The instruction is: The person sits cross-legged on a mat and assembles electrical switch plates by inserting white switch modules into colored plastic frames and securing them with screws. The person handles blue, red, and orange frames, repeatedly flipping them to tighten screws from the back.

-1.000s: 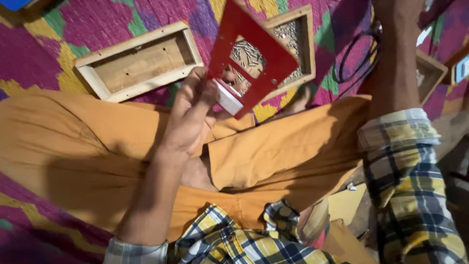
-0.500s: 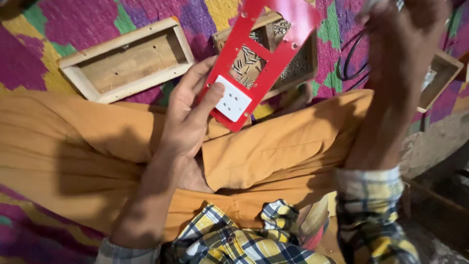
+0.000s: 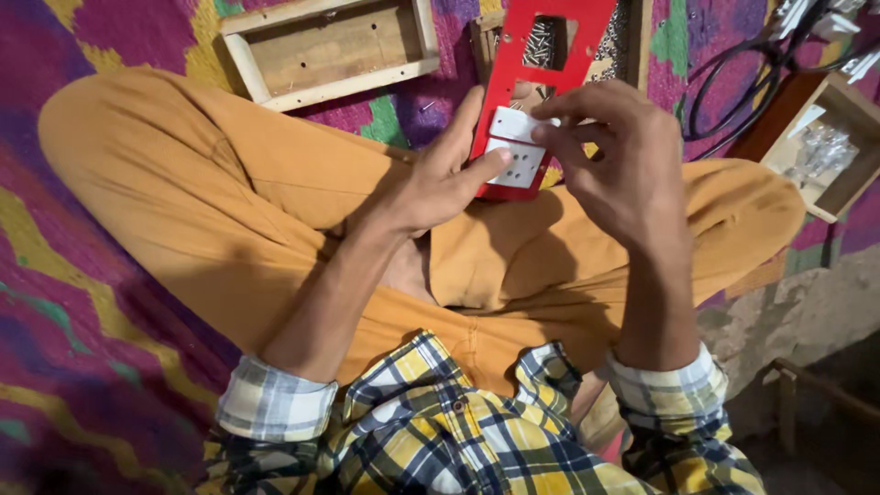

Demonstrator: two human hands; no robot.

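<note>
My left hand [image 3: 438,179] holds a red plastic plate [image 3: 541,69] with rectangular cut-outs, thumb and fingers at its lower end above my lap. A white socket piece [image 3: 515,163] with small holes sits in the plate's lower opening. My right hand [image 3: 619,160] pinches a second small white piece [image 3: 515,126] just above it, pressing it against the plate. I sit cross-legged in orange trousers [image 3: 211,202] and a yellow checked shirt.
An open wooden box [image 3: 330,50] lies on the purple patterned mat at top left. Another wooden box with screws [image 3: 632,37] lies behind the plate. Black cables [image 3: 733,82] and a box with clear bags [image 3: 830,151] are at right.
My right hand came down from the upper right with a white piece and now meets the red plate. The plate has lowered toward my lap, and the view tilted down.
</note>
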